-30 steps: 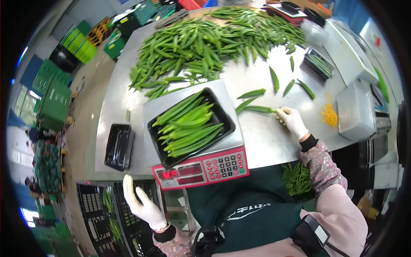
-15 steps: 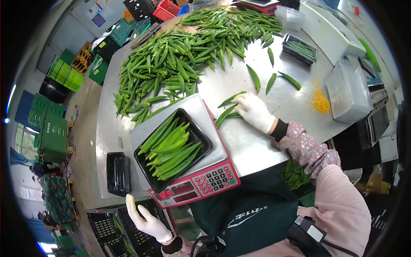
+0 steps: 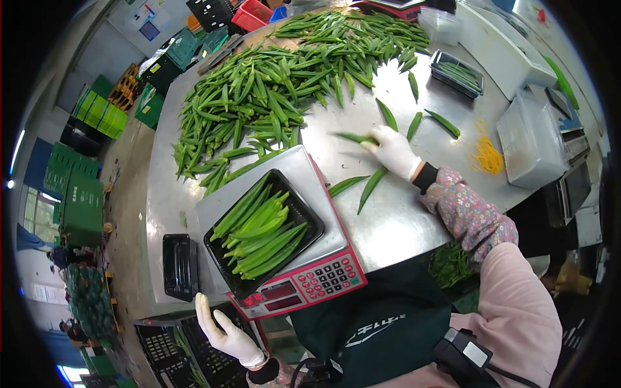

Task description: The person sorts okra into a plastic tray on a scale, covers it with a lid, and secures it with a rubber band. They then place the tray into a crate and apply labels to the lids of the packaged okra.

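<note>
My right hand (image 3: 394, 152), in a white glove, is closed on an okra pod (image 3: 353, 137) that points left and looks slightly blurred. Below it, two loose okra pods (image 3: 372, 190) lie on the metal table beside the scale. A black tray (image 3: 306, 242) of okra rests at an angle on the platform of the red-edged scale (image 3: 330, 174); the digits on its display are too blurred to read. My gloved left hand (image 3: 226, 336) hovers beside the scale's near left corner, fingers apart, holding nothing. An empty black tray (image 3: 179, 265) sits just beyond its fingertips.
A large heap of okra (image 3: 272, 97) covers the table's far side. Farther right are several loose pods, a filled black tray (image 3: 458, 74), yellow rubber bands (image 3: 487, 155) and stacked clear containers (image 3: 533, 142). Black crates (image 3: 162, 349) stand below the table's edge at left.
My right hand has moved slightly right and up, lifting one pod with it. The pods it was beside now lie apart below it. My left hand stays nearly still.
</note>
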